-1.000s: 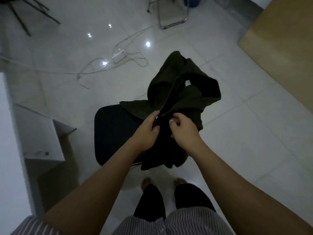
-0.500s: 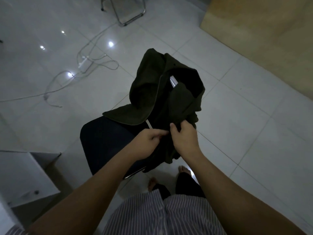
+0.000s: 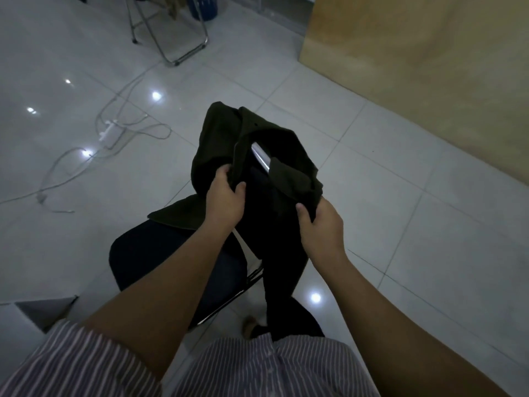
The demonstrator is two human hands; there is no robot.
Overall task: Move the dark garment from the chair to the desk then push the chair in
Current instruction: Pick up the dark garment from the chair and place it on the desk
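Note:
The dark garment (image 3: pixel 217 144) is draped over the backrest of a dark chair (image 3: pixel 148 259) right in front of me. My left hand (image 3: pixel 226 199) grips a fold at the garment's left side. My right hand (image 3: pixel 322 227) grips its right edge, about a hand's width from the left. A shiny chair tube (image 3: pixel 260 159) shows through the gap in the cloth between them. Part of the garment hangs down past the seat towards my legs. The desk's white corner (image 3: pixel 17 313) shows at the lower left.
White cables and a power strip (image 3: pixel 107 130) lie on the tiled floor to the left. A metal folding chair frame (image 3: pixel 171 32) stands at the back. A tan wooden panel (image 3: pixel 415 58) fills the upper right. Bare tiles lie to the right of the chair.
My hands have moved apart, the left up onto the garment's left fold and the right out to its right edge. The cloth has opened, baring more of the chair tube. The view swung left.

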